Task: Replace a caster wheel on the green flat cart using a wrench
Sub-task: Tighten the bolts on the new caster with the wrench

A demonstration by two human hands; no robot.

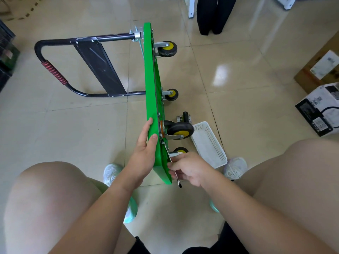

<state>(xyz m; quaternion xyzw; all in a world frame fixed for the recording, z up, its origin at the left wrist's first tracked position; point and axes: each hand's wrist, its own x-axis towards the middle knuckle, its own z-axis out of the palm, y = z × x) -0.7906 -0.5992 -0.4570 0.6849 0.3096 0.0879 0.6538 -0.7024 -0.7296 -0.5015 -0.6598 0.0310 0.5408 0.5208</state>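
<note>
On the tile floor [238, 74] between the person's knees, the green cart [153, 99] stands on its long edge, deck to the left, underside to the right. Its black handle [55, 70] with a red grip is folded out flat to the left.

Left hand [145, 149] clamps the near end of the deck: thumb on the top edge, fingers wrapped over the deck face. Right hand [190, 169] is closed around a wrench [176, 173]; the wrench runs up along the underside toward the plate of the nearest caster [180, 150], and its lower end sticks out below the fist. Can't tell whether the wrench head sits on a bolt; the hand and the cart edge hide it.

Four casters are mounted, black tyres, yellow hubs: two far [167, 49] [171, 94], one large in the near row [179, 130], plus the one by the wrench. A loose caster [185, 117] sits on the floor just beyond the near row, beside a white basket [209, 143]. The basket lies on the floor right of the cart, next to the person's right shoe [235, 167]. Left shoe [111, 172] is just left of the cart's near corner.

Boxes [319, 107] at far right, well apart from the cart.
</note>
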